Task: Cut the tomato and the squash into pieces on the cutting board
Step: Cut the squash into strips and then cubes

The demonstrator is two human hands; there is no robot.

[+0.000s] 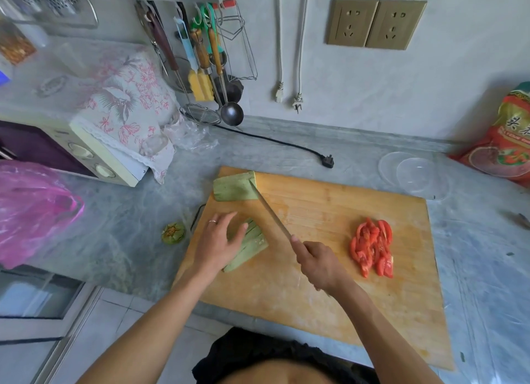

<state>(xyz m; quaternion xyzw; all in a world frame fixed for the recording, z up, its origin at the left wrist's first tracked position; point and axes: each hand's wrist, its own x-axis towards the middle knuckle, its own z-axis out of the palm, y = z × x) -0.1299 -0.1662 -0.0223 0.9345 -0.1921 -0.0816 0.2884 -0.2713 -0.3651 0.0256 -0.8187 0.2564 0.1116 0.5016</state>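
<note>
On the grey counter, left of the cutting board [329,269], lies a cut-off squash end [173,233]. Flat, straight fingers of the left hand [218,244] press a pale green, striped squash piece [249,244]; another squash piece [235,186] sits at the board's far corner. Right hand [318,264] grips a knife [271,211], blade angled between them. Red tomato slices [372,247] lie heaped further right

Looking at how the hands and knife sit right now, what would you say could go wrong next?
The left hand lies flat on the near squash piece with fingers stretched towards the knife, so a cut there might nick a fingertip. The far squash piece overhangs the cutting board edge and may tip off if bumped.
</note>
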